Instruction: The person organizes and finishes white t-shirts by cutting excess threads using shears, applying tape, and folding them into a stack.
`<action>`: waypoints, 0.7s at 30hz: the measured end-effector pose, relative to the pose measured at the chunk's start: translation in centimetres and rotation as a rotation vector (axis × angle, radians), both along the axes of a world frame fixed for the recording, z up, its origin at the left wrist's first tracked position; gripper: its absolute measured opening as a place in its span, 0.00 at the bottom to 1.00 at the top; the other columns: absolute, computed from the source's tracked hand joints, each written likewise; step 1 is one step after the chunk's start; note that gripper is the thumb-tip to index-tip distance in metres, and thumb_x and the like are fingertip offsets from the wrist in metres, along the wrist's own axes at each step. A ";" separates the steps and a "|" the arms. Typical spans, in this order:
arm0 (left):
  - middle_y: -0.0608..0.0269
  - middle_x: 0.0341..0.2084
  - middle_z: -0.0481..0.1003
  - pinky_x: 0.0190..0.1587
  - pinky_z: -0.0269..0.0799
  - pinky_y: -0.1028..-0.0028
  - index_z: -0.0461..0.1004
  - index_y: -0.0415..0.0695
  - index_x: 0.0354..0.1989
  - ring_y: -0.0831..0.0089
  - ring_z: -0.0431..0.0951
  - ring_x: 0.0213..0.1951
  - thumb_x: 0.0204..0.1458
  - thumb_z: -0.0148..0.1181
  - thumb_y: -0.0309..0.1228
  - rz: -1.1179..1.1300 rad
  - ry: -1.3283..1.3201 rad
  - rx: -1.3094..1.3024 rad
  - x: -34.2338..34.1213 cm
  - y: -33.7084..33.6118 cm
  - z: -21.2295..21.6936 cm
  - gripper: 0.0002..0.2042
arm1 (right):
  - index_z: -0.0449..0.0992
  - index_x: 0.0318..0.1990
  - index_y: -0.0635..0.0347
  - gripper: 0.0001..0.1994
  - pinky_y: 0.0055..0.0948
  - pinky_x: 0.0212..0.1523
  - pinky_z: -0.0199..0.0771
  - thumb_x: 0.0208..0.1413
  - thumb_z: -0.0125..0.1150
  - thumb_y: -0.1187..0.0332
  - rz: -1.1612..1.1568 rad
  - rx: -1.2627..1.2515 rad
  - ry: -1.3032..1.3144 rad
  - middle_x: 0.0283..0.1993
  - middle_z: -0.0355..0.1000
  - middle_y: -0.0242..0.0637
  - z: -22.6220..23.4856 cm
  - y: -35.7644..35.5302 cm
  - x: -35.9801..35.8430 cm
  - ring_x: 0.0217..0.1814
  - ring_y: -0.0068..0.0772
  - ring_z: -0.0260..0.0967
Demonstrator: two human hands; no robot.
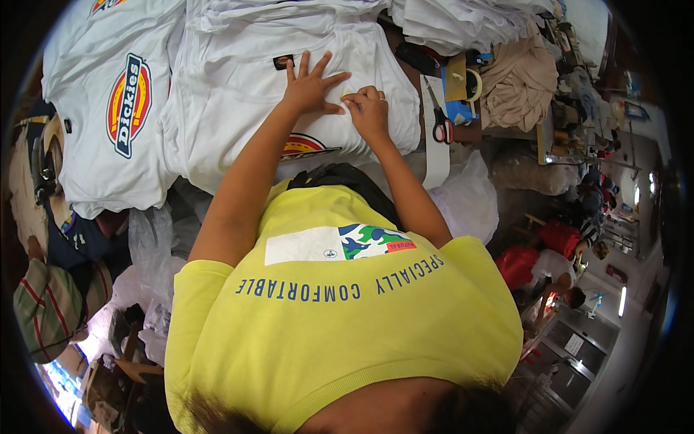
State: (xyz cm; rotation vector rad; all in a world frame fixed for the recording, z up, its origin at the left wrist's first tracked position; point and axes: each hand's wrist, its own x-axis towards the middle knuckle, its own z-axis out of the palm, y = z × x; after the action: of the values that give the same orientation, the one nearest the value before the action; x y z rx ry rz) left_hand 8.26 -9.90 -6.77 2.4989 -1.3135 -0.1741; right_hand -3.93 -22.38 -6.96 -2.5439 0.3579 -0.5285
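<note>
A white sleeveless shirt [231, 94] lies spread on a pile of similar shirts in front of me. My left hand [311, 88] rests flat on it below the small dark neck label [283, 62], fingers spread. Close by on the right, my right hand [369, 112] is closed in a pinch at the fabric. A small yellowish bit shows at its fingertips, too small to name. Part of a coloured print [307, 147] shows on the shirt's near edge, between my forearms.
More printed white shirts [83, 108] lie to the left. Black-and-red scissors [442, 129] rest near a white strip [436, 163] on the right, with a tape roll [474, 85] and beige cloth [520, 79] beyond. Folded white garments [463, 22] are stacked at the back. People sit farther right.
</note>
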 end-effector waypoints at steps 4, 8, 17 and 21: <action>0.64 0.65 0.42 0.57 0.32 0.36 0.59 0.78 0.56 0.43 0.34 0.64 0.23 0.65 0.62 0.006 -0.023 -0.019 0.2 0.0 -0.1 0.42 | 0.79 0.29 0.48 0.05 0.34 0.39 0.63 0.42 0.61 0.69 -0.012 0.005 -0.001 0.34 0.65 0.32 -0.1 -0.1 0.6 0.37 0.37 0.62; 0.65 0.65 0.42 0.57 0.32 0.36 0.58 0.78 0.57 0.43 0.34 0.64 0.23 0.65 0.61 0.007 -0.020 0.006 0.2 0.0 0.1 0.43 | 0.78 0.32 0.49 0.07 0.35 0.40 0.64 0.42 0.62 0.68 -0.058 0.323 -0.009 0.35 0.66 0.34 0.3 -0.9 0.8 0.37 0.39 0.63; 0.64 0.65 0.42 0.56 0.33 0.36 0.57 0.78 0.57 0.43 0.34 0.64 0.23 0.65 0.61 -0.003 -0.012 -0.009 0.2 -0.1 -0.3 0.43 | 0.74 0.30 0.59 0.04 0.25 0.39 0.65 0.44 0.59 0.75 0.077 0.457 -0.007 0.35 0.65 0.35 0.9 -1.4 -0.2 0.38 0.30 0.64; 0.64 0.65 0.42 0.56 0.33 0.36 0.56 0.78 0.57 0.43 0.34 0.64 0.23 0.65 0.61 -0.003 -0.014 0.008 0.1 0.0 -0.2 0.43 | 0.73 0.30 0.61 0.03 0.23 0.39 0.65 0.45 0.57 0.76 0.230 0.541 0.057 0.35 0.64 0.33 3.4 -2.2 -2.4 0.38 0.27 0.64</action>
State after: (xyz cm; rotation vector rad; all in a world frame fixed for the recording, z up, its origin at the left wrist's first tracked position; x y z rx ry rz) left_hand 8.39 -9.90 -7.00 2.5091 -1.3241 -0.1635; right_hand -6.29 -24.57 -3.59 -2.0407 0.1897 -0.2302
